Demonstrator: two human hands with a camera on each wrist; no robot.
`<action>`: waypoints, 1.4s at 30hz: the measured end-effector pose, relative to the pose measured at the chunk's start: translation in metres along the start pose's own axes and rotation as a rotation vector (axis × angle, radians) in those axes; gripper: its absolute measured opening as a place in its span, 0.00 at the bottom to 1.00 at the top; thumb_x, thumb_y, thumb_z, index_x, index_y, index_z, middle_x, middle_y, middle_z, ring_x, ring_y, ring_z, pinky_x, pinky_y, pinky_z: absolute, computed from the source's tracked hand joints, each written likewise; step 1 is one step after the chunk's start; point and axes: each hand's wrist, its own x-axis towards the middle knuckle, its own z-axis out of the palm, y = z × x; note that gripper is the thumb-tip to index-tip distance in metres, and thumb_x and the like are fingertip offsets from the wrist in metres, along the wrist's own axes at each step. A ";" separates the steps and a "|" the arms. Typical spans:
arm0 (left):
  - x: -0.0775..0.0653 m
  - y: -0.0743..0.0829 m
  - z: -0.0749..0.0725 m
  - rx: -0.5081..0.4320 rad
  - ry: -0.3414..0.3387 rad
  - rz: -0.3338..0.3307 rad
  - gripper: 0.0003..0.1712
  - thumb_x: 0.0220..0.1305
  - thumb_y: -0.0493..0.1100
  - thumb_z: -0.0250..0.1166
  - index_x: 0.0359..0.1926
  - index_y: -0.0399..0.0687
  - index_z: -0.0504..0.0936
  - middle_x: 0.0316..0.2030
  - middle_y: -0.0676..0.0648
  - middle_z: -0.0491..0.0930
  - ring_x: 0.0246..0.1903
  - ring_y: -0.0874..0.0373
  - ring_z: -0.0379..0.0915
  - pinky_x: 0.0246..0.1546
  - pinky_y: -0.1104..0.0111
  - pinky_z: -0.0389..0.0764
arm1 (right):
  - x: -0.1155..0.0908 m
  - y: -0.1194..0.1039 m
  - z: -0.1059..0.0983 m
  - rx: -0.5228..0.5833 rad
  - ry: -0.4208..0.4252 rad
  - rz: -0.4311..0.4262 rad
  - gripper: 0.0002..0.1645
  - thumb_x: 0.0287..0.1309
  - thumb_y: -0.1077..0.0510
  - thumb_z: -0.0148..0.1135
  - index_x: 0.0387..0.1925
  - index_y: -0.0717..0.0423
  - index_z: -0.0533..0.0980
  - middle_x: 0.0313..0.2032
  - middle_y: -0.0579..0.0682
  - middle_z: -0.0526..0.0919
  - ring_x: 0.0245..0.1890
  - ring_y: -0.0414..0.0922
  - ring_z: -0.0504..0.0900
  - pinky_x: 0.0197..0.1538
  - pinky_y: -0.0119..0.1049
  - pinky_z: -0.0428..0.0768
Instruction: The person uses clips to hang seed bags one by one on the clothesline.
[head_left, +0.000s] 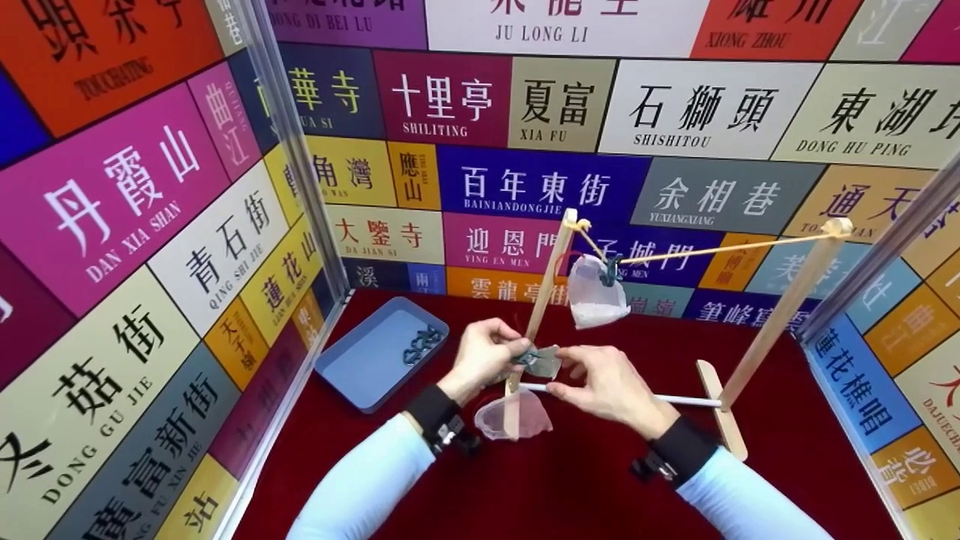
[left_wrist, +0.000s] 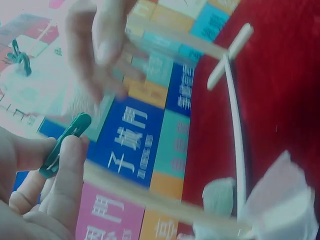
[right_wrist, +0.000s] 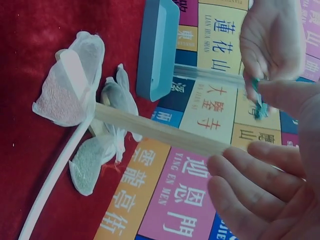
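My left hand [head_left: 484, 352] pinches a small green clothes peg [left_wrist: 65, 145] between thumb and fingers, in front of the near wooden post [head_left: 553, 277]. Beside it, my right hand [head_left: 619, 386] has its fingers spread and relaxed, with its thumb overlapping the peg in the right wrist view. Behind the hands are small translucent bags: a pinkish one [right_wrist: 62, 102] against the post's foot and a greenish one [right_wrist: 86, 167] near it. Another bag [head_left: 596, 296], with white contents, hangs from the string [head_left: 720, 247] by a dark green peg [head_left: 611, 270].
A blue-grey tray [head_left: 352, 375] with several dark green pegs [head_left: 422, 345] stands at left on the red cloth [head_left: 600, 480]. The far wooden post [head_left: 784, 315] rises from a flat foot [head_left: 720, 412], and a white rod [head_left: 686, 401] joins the posts low down. Printed panels surround the table.
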 end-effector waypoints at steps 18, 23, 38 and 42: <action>-0.011 -0.008 0.023 -0.101 -0.101 -0.027 0.07 0.70 0.36 0.77 0.40 0.39 0.86 0.30 0.47 0.89 0.29 0.51 0.94 0.28 0.66 0.93 | -0.002 0.006 0.012 -0.176 0.120 -0.088 0.16 0.54 0.56 0.80 0.46 0.53 0.91 0.29 0.46 0.90 0.26 0.39 0.89 0.30 0.36 0.86; -0.012 -0.011 0.019 -0.078 -0.121 -0.018 0.07 0.70 0.35 0.77 0.42 0.37 0.87 0.32 0.45 0.91 0.25 0.58 0.90 0.26 0.69 0.91 | -0.005 0.009 0.011 -0.225 0.074 -0.187 0.12 0.59 0.57 0.81 0.43 0.54 0.89 0.27 0.45 0.87 0.25 0.40 0.86 0.30 0.38 0.83; -0.014 -0.029 0.001 -0.021 -0.177 -0.078 0.12 0.67 0.33 0.77 0.48 0.30 0.89 0.40 0.31 0.94 0.28 0.55 0.93 0.29 0.66 0.93 | -0.018 0.024 0.008 -0.347 0.128 -0.320 0.14 0.56 0.62 0.83 0.28 0.48 0.82 0.17 0.42 0.80 0.18 0.44 0.83 0.21 0.39 0.78; -0.013 -0.046 -0.011 0.017 -0.142 -0.102 0.12 0.67 0.32 0.76 0.48 0.29 0.89 0.36 0.37 0.94 0.26 0.61 0.89 0.29 0.68 0.92 | -0.025 0.031 0.003 -0.366 0.105 -0.292 0.16 0.58 0.59 0.83 0.25 0.47 0.80 0.17 0.41 0.80 0.17 0.44 0.83 0.20 0.41 0.77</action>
